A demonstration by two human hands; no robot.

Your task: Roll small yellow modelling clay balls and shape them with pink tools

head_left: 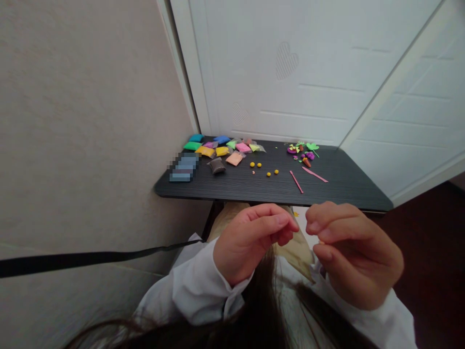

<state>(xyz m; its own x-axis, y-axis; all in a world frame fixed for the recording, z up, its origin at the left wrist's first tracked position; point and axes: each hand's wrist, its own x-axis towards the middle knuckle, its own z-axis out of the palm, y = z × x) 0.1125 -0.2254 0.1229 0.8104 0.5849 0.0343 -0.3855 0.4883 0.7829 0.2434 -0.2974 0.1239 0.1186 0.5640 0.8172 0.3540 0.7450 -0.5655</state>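
My right hand [358,252] is in front of the table's near edge, thumb and fingers pinched on a small pale piece of clay [321,242], mostly hidden. Close to its left, my left hand [257,237] is curled, the thumb lying along the bent fingers; whatever it may hold is hidden. The two hands do not touch. Beyond them on the dark table [232,186] lie several small yellow clay balls [259,165] and a tiny pink bit [253,172]. A pink stick tool [296,182] and a pink clay knife [315,174] are to their right.
Bags of coloured clay, among them a brown bag [217,166] and a peach bag [235,158], lie at the table's back left. A blurred phone-like slab [184,167] is by the left edge. Small clay pieces [307,155] cluster at the back right. A white door [290,97] stands behind.
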